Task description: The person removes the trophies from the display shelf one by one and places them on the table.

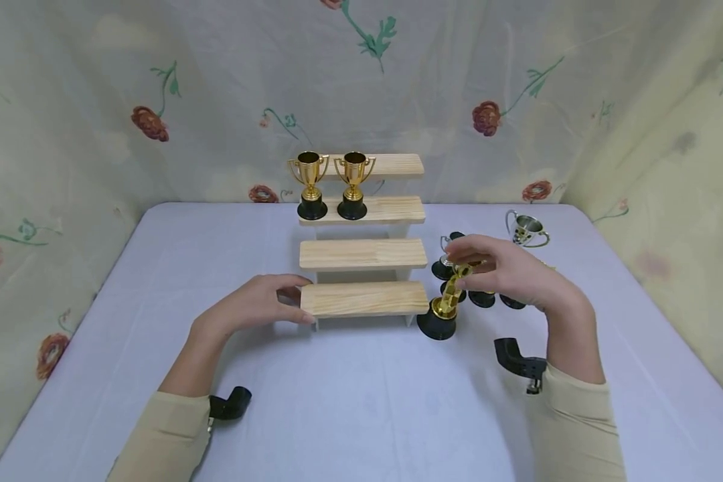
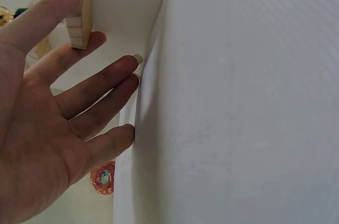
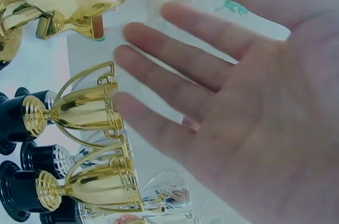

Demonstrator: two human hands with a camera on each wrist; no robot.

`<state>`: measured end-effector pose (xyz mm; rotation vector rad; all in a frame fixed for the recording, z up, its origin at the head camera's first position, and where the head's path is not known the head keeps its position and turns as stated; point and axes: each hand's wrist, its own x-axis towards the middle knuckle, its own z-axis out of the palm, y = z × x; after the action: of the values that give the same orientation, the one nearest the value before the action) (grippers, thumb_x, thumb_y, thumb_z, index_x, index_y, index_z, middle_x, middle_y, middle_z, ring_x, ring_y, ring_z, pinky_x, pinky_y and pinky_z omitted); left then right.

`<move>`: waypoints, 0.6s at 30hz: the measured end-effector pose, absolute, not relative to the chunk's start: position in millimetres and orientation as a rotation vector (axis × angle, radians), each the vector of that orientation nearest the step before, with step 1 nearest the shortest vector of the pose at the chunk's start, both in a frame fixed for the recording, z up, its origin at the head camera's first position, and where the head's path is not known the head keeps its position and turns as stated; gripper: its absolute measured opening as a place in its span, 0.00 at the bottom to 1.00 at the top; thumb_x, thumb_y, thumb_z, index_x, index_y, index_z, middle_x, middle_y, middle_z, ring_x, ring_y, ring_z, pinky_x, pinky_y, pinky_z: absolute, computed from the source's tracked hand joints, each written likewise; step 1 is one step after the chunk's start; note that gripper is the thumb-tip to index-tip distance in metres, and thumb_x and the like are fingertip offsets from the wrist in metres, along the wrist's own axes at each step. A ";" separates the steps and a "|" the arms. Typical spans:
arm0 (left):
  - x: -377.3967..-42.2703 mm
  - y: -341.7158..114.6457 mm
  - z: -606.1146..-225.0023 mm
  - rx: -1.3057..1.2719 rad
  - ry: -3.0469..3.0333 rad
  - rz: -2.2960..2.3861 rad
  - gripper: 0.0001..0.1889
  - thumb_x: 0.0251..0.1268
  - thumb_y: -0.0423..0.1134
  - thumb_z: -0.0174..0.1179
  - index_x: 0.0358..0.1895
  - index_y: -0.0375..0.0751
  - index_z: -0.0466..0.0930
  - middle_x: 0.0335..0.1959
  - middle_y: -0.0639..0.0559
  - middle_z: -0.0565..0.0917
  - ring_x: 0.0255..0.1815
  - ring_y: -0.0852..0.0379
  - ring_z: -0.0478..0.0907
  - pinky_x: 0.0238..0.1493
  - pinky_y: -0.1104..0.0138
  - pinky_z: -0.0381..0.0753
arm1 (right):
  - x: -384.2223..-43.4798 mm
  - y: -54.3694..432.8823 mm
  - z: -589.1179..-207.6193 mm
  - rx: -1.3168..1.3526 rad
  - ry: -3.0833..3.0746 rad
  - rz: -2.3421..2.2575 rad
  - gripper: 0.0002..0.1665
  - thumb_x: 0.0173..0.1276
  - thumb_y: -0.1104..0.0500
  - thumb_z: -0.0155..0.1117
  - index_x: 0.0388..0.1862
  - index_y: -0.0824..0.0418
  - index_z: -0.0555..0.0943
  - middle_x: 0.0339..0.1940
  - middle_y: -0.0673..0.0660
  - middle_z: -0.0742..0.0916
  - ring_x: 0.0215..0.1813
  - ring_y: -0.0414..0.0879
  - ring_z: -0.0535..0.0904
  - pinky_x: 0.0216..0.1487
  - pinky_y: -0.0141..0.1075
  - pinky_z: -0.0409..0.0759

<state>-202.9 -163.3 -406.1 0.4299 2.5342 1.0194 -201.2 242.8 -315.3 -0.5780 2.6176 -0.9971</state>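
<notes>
A four-step wooden display stand (image 1: 364,300) sits mid-table. My left hand (image 1: 254,305) holds the left end of its lowest board, thumb and index finger on opposite sides of the wood (image 2: 79,27), other fingers spread. Beside the stand's right end, a gold star trophy (image 1: 447,302) rests upright on its black base. My right hand (image 1: 511,269) hovers at its top. In the right wrist view, its fingers are straight and apart from the star (image 3: 79,2). Two gold trophy cups (image 1: 308,175) (image 1: 354,175) stand on the second-highest step.
Right of the stand, partly behind my right hand, several gold and silver trophy cups cluster on the table, including a silver cup (image 1: 527,229) and a gold cup (image 3: 87,108). A white cloth (image 1: 361,395) covers the table. Flowered curtains (image 1: 217,100) hang behind and beside it.
</notes>
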 end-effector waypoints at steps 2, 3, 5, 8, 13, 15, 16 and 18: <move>-202.9 -162.7 -406.1 0.430 2.536 1.016 0.39 0.50 0.63 0.72 0.66 0.54 0.75 0.55 0.52 0.84 0.58 0.53 0.77 0.59 0.53 0.75 | -201.6 241.5 -314.7 -0.572 2.631 -1.028 0.29 0.67 0.51 0.69 0.65 0.52 0.74 0.62 0.54 0.81 0.64 0.54 0.77 0.60 0.42 0.76; -202.9 -162.4 -406.2 0.431 2.537 1.015 0.39 0.50 0.63 0.72 0.66 0.54 0.74 0.55 0.51 0.84 0.59 0.53 0.77 0.59 0.53 0.75 | -202.0 240.7 -314.5 -0.572 2.635 -1.039 0.28 0.67 0.51 0.69 0.64 0.52 0.74 0.61 0.54 0.81 0.64 0.53 0.77 0.59 0.40 0.76; -203.4 -162.9 -406.7 0.430 2.539 1.016 0.39 0.49 0.62 0.72 0.67 0.53 0.74 0.55 0.51 0.84 0.59 0.53 0.77 0.59 0.53 0.75 | -203.0 238.5 -315.1 -0.575 2.634 -1.071 0.27 0.67 0.51 0.69 0.64 0.52 0.75 0.61 0.54 0.81 0.63 0.52 0.78 0.57 0.34 0.77; -205.3 -162.9 -408.3 0.430 2.539 1.021 0.39 0.49 0.63 0.72 0.66 0.53 0.74 0.55 0.51 0.84 0.59 0.53 0.78 0.59 0.53 0.75 | -205.4 235.1 -315.9 -0.591 2.624 -1.108 0.26 0.68 0.52 0.67 0.64 0.54 0.74 0.62 0.55 0.81 0.62 0.52 0.79 0.54 0.31 0.79; -207.2 -162.8 -410.3 0.417 2.537 1.026 0.39 0.48 0.63 0.73 0.65 0.56 0.75 0.55 0.53 0.84 0.58 0.55 0.78 0.59 0.54 0.75 | -211.3 228.1 -317.9 -0.596 2.610 -1.152 0.27 0.70 0.53 0.66 0.66 0.54 0.73 0.63 0.56 0.79 0.63 0.52 0.78 0.54 0.33 0.80; -207.0 -163.2 -410.3 0.411 2.537 1.028 0.38 0.48 0.63 0.73 0.65 0.56 0.75 0.54 0.54 0.84 0.58 0.55 0.78 0.59 0.54 0.75 | -214.0 224.6 -318.6 -0.604 2.617 -1.154 0.29 0.70 0.52 0.66 0.67 0.54 0.71 0.64 0.56 0.79 0.64 0.52 0.77 0.57 0.37 0.79; -206.8 -163.4 -410.2 0.409 2.538 1.028 0.38 0.48 0.63 0.73 0.65 0.56 0.75 0.54 0.54 0.84 0.58 0.55 0.78 0.59 0.54 0.75 | -215.4 222.6 -318.8 -0.609 2.620 -1.154 0.30 0.70 0.52 0.66 0.68 0.54 0.71 0.65 0.56 0.79 0.64 0.52 0.77 0.58 0.39 0.79; -206.3 -163.9 -410.0 0.407 2.542 1.028 0.38 0.48 0.63 0.73 0.65 0.56 0.76 0.54 0.54 0.84 0.57 0.55 0.78 0.59 0.54 0.75 | -217.9 218.5 -319.1 -0.617 2.636 -1.161 0.31 0.69 0.52 0.66 0.69 0.54 0.70 0.65 0.56 0.79 0.65 0.53 0.76 0.60 0.43 0.77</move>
<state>-206.3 -163.9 -410.0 0.4068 2.5421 1.0275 -217.9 218.5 -319.1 -0.6167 2.6364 -1.1615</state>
